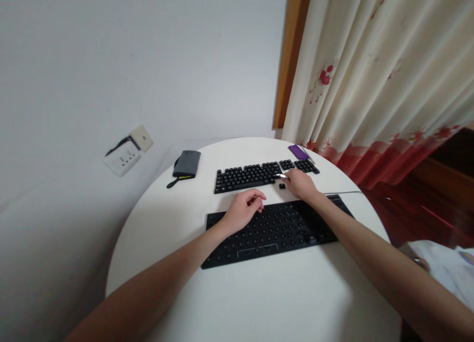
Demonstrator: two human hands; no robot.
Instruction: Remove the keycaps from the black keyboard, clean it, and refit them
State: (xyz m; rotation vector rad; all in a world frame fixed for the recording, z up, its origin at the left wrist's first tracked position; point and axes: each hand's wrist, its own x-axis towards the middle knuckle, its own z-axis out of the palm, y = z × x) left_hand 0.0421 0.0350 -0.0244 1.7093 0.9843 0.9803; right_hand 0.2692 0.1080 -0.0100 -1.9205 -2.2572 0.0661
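Observation:
My left hand (pixel 244 209) rests over the upper left of a black keyboard (pixel 259 228) whose keycaps are off, leaving rows of bare switches. Its fingers curl in toward the thumb, and whatever they hold, if anything, is hidden. In my right hand (pixel 299 184) is a slim silver tool (pixel 283 176) that looks like tweezers, its tip pointing left at the right end of the black keycaps (pixel 246 176). Those keycaps lie on the table in keyboard order. One loose keycap (pixel 282 186) sits just below the tool, apart from the rows.
A grey pouch (pixel 187 163) with a black loop lies at the left back of the round white table (pixel 159 233). At the right back are a purple item (pixel 298 152) and more keycaps (pixel 304 165). A thin cable (pixel 344 192) runs off right. Wall and curtain (pixel 344 75) stand behind.

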